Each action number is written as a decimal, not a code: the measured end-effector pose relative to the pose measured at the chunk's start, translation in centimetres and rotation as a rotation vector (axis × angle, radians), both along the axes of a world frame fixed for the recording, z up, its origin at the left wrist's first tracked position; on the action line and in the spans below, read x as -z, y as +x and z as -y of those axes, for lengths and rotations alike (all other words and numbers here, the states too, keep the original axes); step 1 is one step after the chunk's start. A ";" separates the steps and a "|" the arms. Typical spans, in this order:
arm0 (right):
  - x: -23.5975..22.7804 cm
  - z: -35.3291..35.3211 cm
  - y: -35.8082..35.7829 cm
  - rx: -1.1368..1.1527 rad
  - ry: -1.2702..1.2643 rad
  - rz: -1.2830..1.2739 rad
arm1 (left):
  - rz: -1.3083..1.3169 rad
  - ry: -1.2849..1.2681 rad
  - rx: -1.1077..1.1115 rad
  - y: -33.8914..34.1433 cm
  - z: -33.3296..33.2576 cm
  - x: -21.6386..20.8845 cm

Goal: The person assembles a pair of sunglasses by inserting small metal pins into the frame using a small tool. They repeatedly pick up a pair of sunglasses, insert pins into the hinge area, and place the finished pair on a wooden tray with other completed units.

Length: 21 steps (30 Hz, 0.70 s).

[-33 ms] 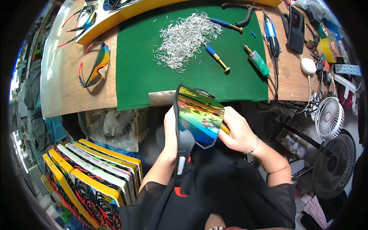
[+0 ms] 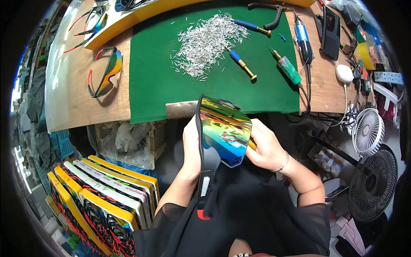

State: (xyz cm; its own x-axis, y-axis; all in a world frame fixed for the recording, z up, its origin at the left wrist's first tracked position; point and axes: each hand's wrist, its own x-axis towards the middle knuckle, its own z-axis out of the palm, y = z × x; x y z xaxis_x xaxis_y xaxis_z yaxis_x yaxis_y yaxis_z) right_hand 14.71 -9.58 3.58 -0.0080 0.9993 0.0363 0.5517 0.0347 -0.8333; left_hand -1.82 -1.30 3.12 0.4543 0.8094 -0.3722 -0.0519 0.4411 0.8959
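Note:
A pair of wraparound sunglasses (image 2: 224, 132) with a large mirrored, rainbow-tinted lens is held up just off the near edge of the bench. One dark temple with a red tip points down toward my lap. My left hand (image 2: 192, 147) grips the frame's left side, its fingers partly hidden behind it. My right hand (image 2: 264, 144) is closed at the lens's right edge. A narrow yellow piece (image 2: 251, 144) shows beside its fingers; what it belongs to is hidden. Beyond lies a heap of small silvery pins (image 2: 205, 47) on the green mat (image 2: 158, 85), with a blue-and-brass screwdriver (image 2: 242, 65) next to it.
Another screwdriver (image 2: 252, 27), pliers (image 2: 276, 17), a green-handled tool (image 2: 286, 68) and a blue corded tool (image 2: 302, 38) lie at the right. More sunglasses (image 2: 109, 73) rest at the left. Yellow and white trays (image 2: 111, 175) stand lower left; fans (image 2: 371, 182) stand right.
The sunglasses have shifted and turned very slightly to the right, and my left hand has moved with them. My right hand stays almost where it was.

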 end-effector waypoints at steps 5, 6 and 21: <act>0.2 0.0 -0.3 0.010 -0.081 -0.089 | -0.131 0.205 -0.007 0.6 -0.2 -0.7; 0.3 -0.2 -0.4 0.014 -0.080 -0.103 | -0.105 0.161 -0.009 0.6 -0.2 -0.7; -0.6 1.4 -0.6 0.130 -0.149 -0.104 | 0.171 -0.136 -0.137 1.3 0.6 0.2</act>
State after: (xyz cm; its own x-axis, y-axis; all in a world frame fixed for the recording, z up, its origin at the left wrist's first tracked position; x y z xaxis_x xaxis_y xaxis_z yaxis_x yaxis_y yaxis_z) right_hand 14.08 -10.97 4.16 0.1173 0.9861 -0.1177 0.4542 -0.1587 -0.8766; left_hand -0.49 -1.90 2.93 0.4099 0.8154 -0.4087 -0.2655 0.5353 0.8019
